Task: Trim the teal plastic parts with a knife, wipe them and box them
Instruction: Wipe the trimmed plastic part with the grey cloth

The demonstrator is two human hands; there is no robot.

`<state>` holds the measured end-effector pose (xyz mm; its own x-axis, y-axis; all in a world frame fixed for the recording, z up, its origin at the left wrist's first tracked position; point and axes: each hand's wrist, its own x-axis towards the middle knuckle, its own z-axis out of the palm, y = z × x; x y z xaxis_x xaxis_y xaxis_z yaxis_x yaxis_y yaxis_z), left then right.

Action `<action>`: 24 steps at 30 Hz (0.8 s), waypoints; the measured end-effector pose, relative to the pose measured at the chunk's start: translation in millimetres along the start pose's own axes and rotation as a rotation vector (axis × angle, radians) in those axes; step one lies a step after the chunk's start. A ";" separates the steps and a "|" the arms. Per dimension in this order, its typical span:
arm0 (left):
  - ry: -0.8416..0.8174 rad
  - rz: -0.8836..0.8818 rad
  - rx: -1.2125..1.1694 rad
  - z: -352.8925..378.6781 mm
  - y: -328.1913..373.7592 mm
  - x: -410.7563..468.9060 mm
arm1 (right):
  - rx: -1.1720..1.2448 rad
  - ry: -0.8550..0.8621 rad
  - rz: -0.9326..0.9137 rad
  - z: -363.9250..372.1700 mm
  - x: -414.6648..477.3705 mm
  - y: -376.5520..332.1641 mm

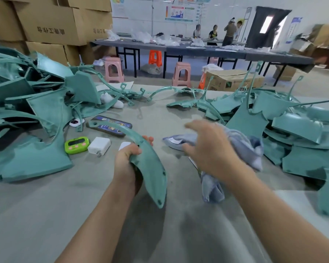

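Observation:
My left hand grips a curved teal plastic part near its middle; the part arcs from the far left down toward me and its pointed end hangs over the table. My right hand holds a pale blue cloth, which bunches under the palm and droops toward me. The hand is blurred. Heaps of teal plastic parts lie on the left and on the right of the grey table. No knife shows.
A green timer, a white charger, a phone and a small white gadget lie left of centre. Cardboard boxes are stacked at the back left. Stools, a long table and several people fill the background.

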<state>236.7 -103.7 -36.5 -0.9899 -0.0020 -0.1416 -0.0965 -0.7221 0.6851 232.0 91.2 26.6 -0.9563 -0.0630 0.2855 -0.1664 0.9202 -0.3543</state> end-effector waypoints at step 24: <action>0.255 0.365 0.921 -9.7 -26.3 17.4 | 0.435 0.178 0.377 64.7 -38.1 6.2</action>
<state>223.0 -91.4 -63.9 -0.9337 -0.3402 0.1119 0.0582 0.1642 0.9847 251.8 74.3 -44.2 -0.9198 0.3372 0.2005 0.0577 0.6219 -0.7810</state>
